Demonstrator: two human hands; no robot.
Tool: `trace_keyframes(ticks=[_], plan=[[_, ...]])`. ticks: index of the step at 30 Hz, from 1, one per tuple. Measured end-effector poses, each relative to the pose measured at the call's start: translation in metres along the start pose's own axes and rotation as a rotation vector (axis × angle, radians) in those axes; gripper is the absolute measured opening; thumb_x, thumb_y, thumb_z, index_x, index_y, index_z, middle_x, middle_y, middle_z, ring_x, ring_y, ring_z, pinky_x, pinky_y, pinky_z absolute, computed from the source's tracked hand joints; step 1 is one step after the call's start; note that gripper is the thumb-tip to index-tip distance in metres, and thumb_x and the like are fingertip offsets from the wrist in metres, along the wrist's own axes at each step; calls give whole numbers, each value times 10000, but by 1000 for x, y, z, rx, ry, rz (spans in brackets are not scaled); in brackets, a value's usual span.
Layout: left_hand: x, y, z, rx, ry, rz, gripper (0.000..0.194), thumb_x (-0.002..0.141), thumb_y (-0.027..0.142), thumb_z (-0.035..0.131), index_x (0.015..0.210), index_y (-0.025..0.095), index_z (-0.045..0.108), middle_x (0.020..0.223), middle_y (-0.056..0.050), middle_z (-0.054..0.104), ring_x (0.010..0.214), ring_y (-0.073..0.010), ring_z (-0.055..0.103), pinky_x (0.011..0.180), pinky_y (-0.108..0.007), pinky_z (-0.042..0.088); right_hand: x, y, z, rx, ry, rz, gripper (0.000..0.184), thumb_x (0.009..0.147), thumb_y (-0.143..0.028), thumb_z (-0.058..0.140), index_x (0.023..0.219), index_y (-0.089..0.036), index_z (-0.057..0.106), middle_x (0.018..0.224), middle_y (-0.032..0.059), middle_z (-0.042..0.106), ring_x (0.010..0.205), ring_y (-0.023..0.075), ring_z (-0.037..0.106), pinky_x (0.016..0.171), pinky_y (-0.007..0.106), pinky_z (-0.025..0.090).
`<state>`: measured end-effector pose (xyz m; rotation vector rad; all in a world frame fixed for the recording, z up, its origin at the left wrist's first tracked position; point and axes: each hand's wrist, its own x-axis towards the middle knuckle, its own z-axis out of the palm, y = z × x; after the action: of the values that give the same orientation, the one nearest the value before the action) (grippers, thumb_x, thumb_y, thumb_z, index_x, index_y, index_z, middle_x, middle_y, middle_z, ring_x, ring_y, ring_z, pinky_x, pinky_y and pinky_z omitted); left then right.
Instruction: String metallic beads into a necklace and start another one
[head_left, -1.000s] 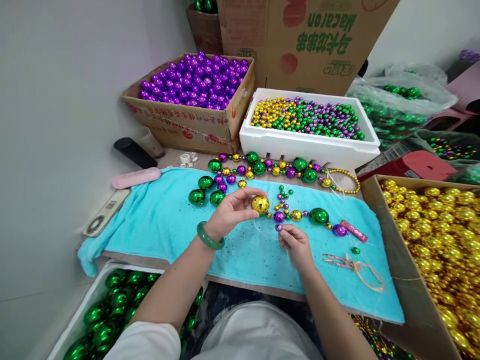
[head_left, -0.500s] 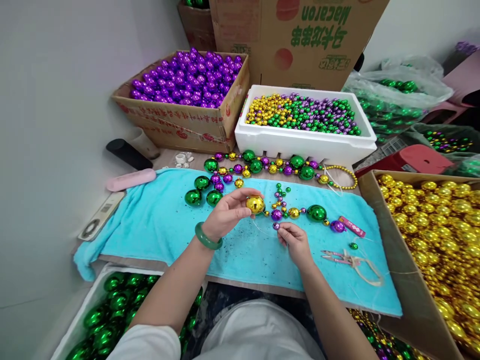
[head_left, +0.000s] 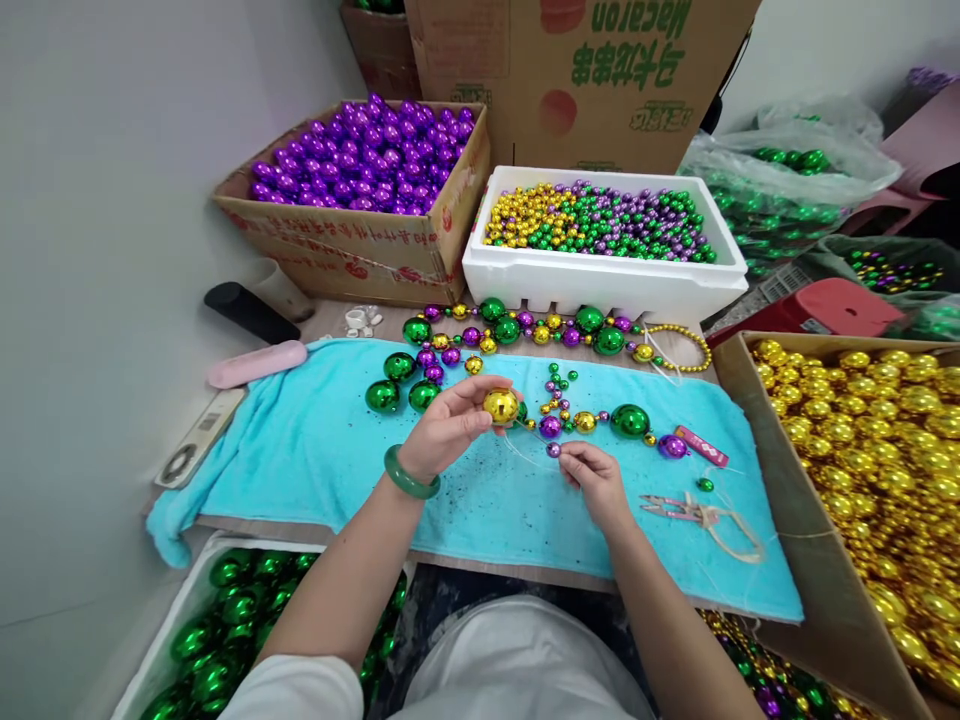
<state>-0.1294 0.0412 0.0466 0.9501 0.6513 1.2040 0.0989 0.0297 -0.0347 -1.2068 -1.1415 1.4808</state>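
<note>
My left hand [head_left: 455, 425], with a green bangle [head_left: 411, 474] at its wrist, grips a large gold bead [head_left: 501, 406] between thumb and fingers. Beyond it, a strung row runs right with a purple bead [head_left: 550, 426], a smaller gold one and a large green bead [head_left: 630, 420]. My right hand [head_left: 596, 478] pinches a small purple bead [head_left: 553, 450] at its fingertips, slightly lower and to the right. A thin clear thread stretches between the two hands. Small loose beads [head_left: 555, 385] lie just behind the row on the blue towel [head_left: 315, 440].
Pink-handled snips [head_left: 679, 508] lie on the towel at right. Behind it stand a carton of purple beads [head_left: 330, 240] and a white foam box [head_left: 600, 285]. A carton of gold beads [head_left: 787, 480] borders the right side; a bin of green beads [head_left: 150, 640] sits lower left.
The gold bead in my left hand has turned and moved slightly left. The thread between my hands shows more clearly. My right hand keeps its pinch on the small purple bead.
</note>
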Motion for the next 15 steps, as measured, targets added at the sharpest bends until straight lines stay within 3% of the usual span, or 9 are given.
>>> trace_keyframes(ticks=[5, 9, 15], plan=[[-2, -7, 4, -21, 51, 38, 371, 739, 310, 770, 1095, 237, 697, 1113, -92, 684, 921, -182, 637, 753, -284, 536, -3, 4, 6, 37, 10, 54, 290, 647, -455, 745, 720, -180, 689, 505, -21, 516, 448, 95, 415, 399, 219, 289], [-4, -6, 5, -8, 43, 34, 367, 743, 304, 766, 1095, 231, 689, 1150, -100, 674, 996, -218, 646, 803, -318, 544, -3, 3, 5, 16, 17, 18, 260, 658, -432, 738, 717, -183, 695, 488, -33, 486, 443, 88, 388, 406, 222, 281], [-5, -5, 3, -85, 21, 27, 362, 770, 296, 746, 1121, 252, 669, 1194, -89, 664, 948, -198, 674, 820, -327, 544, -1, -4, 3, 19, -1, 0, 223, 665, -396, 731, 711, -180, 695, 487, -35, 486, 445, 84, 384, 414, 221, 270]])
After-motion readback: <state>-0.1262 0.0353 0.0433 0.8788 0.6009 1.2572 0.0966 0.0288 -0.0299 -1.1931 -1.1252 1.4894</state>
